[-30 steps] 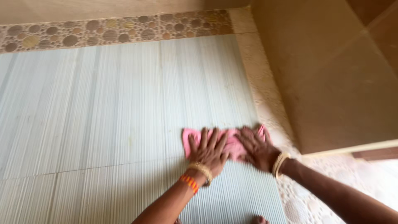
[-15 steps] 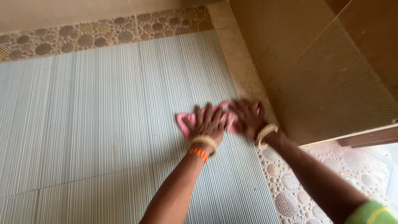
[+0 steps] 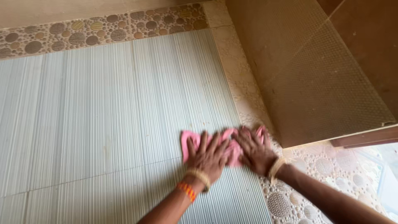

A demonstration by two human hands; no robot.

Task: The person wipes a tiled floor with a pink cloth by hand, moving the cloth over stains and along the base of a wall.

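A pink cloth (image 3: 232, 150) lies flat against pale blue ribbed tiles (image 3: 103, 112). My left hand (image 3: 209, 157) presses on its left part with fingers spread, a pale bangle and an orange band at the wrist. My right hand (image 3: 253, 150) presses on the cloth's right part, close to the edge of the ribbed tiles, also with a pale bangle. Both palms cover most of the cloth; only its left corner, a strip in the middle and its right tip show.
A band of brown pebble-pattern tiles (image 3: 103, 27) runs along the top. A beige pebble-pattern strip (image 3: 240, 83) borders the ribbed tiles on the right. Beyond it stands a tan textured surface (image 3: 315, 70) with a brown ledge (image 3: 365, 137).
Both hands slid the pink cloth up the tiles and then back down. They now sit lower and slightly right of where they were half a second ago.
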